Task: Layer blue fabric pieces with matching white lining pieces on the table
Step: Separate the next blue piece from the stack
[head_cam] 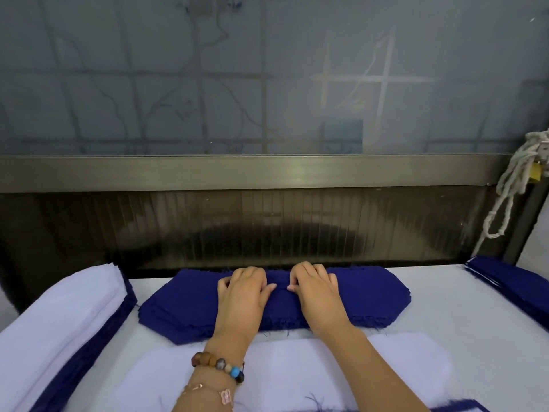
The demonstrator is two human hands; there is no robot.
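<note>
- The blue stack [178,298] lies across the middle of the worktop [460,307], with its far edge against the dark panel. The white lining piece [297,367] lies flat just on my side of it, under my forearms.
- My left grip [242,288] and right grip [315,288] sit side by side on the middle of the stack, near its far edge. The thumbs point at each other with a small gap between them.
- Both grips are curled, fingertips and thumbs nipping the top of the blue stack. I cannot tell whether I have one layer or several.
- To do this well, I judge I should take one piece only, rolling the top layer between thumb and fingertips until it parts from the one below.
- Lifted from the middle, the ends would droop, so I would slide both grips out toward the angled ends before carrying it.
- I would then lay it on the lining with corners and long edges matched. The frayed threads along the near edge may drag a neighbour along.
- My wrists are low and fairly straight, forearms reaching forward over the lining, knuckles up. Beaded bracelets [219,365] sit on my left wrist.
- A white-topped pile [59,316] lies at my left and another blue pile [511,283] at the far right, both apart from the stack.
</note>
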